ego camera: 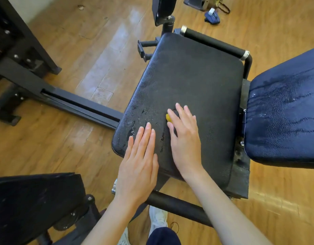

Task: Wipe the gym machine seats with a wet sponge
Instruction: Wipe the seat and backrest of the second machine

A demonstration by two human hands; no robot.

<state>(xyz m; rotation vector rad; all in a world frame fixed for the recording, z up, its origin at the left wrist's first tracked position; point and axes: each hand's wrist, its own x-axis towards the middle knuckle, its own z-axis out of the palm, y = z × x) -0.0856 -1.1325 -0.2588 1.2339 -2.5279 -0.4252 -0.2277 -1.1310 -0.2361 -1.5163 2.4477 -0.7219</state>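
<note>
A black padded seat (196,82) fills the middle of the view, with wet streaks on its near left part. My right hand (184,138) lies flat on the seat with straight fingers, pressing a yellow sponge (168,118) under them; only a small yellow edge shows. My left hand (140,160) rests flat on the seat's near left corner, fingers straight, holding nothing. To the right, the blue backrest pad (285,117) is streaked with water.
Black foam-covered handles run along the seat's far side (214,43) and near side (179,204). The machine's black frame (73,101) crosses the wooden floor at left. Another black pad (34,200) sits at lower left. A blue item (212,16) lies on the floor far back.
</note>
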